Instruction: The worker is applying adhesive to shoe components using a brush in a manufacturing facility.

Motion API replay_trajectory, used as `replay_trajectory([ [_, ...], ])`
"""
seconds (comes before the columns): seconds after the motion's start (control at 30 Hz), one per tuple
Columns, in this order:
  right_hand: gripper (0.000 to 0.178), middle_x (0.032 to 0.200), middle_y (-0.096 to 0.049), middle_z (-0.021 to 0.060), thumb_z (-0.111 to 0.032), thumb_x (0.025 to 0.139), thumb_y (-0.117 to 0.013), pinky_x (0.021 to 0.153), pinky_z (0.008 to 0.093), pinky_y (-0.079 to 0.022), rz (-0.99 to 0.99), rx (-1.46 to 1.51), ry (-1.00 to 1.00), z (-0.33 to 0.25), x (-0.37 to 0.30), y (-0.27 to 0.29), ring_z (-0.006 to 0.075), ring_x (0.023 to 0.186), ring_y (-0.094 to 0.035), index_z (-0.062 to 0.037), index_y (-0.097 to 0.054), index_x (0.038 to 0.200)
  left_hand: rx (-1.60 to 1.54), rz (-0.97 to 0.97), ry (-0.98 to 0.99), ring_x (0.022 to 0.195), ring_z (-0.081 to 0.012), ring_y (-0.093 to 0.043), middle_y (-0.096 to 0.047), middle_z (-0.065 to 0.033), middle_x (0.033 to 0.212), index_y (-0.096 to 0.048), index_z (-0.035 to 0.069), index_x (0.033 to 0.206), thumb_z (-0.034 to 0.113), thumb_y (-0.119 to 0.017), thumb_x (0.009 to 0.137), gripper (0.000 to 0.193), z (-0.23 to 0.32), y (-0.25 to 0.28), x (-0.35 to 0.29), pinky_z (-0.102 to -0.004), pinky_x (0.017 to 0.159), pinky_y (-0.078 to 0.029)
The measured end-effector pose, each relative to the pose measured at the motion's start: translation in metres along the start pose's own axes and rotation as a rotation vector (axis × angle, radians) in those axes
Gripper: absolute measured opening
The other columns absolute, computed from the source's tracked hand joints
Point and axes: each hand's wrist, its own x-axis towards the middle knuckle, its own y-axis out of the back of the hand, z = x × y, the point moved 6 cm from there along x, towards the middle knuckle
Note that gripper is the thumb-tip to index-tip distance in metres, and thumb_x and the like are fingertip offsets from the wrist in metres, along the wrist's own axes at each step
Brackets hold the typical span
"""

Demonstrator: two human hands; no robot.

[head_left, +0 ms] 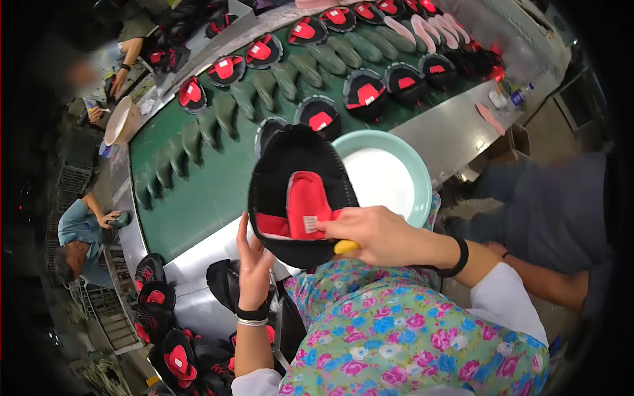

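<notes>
A black shoe upper [274, 175] with a red lining and a red tongue with a small white label is held up in front of me, its open underside facing me. My left hand [254, 274] holds it at its lower left edge, thumb and fingers upright along the side. My right hand [380, 237] is closed at its lower right edge, with a fingertip by the label. From under that hand sticks the rounded end of a yellow handle [346, 247]; the rest of it is hidden. Just behind the upper stands a pale green basin [421, 181] with white liquid.
A green conveyor belt [175, 228] carries rows of dark green soles [287, 80], black uppers [364, 92] and pink insoles [422, 33]. Finished-looking shoes [156, 297] pile up at lower left. Co-workers [86, 224] are at the left; another person [548, 218] stands close on my right.
</notes>
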Motion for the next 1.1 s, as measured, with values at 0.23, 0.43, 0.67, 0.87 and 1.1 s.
replay_trajectory([
  [0.23,0.039,0.082,-0.062,0.0148,-0.023,0.082,-0.067,0.069,0.0431,-0.048,-0.256,0.29,0.009,-0.016,0.006,-0.029,0.035,0.079,-0.062,-0.0123,-0.058,0.118,0.76,-0.14,-0.411,0.078,-0.0195,-0.063,-0.065,-0.0095,0.087,-0.065,0.002,0.096,0.005,-0.063,0.082,0.014,-0.037,-0.006,-0.043,-0.032,0.067,-0.05],
  [0.43,0.024,0.092,-0.066,0.0093,-0.026,0.088,-0.063,0.071,0.0334,-0.049,0.296,0.165,-0.115,0.038,-0.022,0.017,0.0241,0.08,-0.062,-0.0048,-0.066,0.098,0.639,0.077,-0.147,0.083,-0.0191,-0.062,-0.065,-0.0087,0.094,-0.063,0.002,0.1,0.005,-0.064,0.083,0.017,-0.062,0.022,-0.069,-0.0314,0.071,-0.049],
  [0.67,0.028,0.076,-0.067,0.0161,-0.028,0.08,-0.071,0.065,0.0349,-0.049,0.399,0.125,-0.71,0.153,-0.072,-0.009,0.029,0.064,-0.064,0.0003,-0.071,0.08,0.396,-0.104,0.147,0.085,-0.0184,-0.062,-0.064,-0.0083,0.097,-0.062,0.002,0.103,0.006,-0.064,0.083,0.02,-0.065,0.004,-0.097,-0.0308,0.073,-0.049],
  [0.87,0.02,0.08,-0.07,0.0145,-0.014,0.075,-0.074,0.067,0.0296,-0.051,0.381,0.022,-0.693,0.177,-0.078,-0.048,0.0217,0.069,-0.067,-0.0014,-0.072,0.09,0.169,-0.105,0.293,0.087,-0.0177,-0.062,-0.064,-0.0079,0.099,-0.061,0.002,0.105,0.006,-0.064,0.084,0.021,-0.061,0.023,-0.088,-0.0303,0.075,-0.049],
  [1.1,0.016,0.083,-0.069,0.0139,-0.011,0.074,-0.074,0.07,0.0309,-0.052,0.552,0.078,-0.638,0.14,-0.066,-0.015,0.0271,0.073,-0.067,-0.0044,-0.072,0.089,-0.042,0.066,0.308,0.089,-0.017,-0.061,-0.063,-0.0074,0.102,-0.06,0.002,0.108,0.007,-0.065,0.085,0.024,-0.098,0.039,-0.043,-0.0297,0.077,-0.048],
])
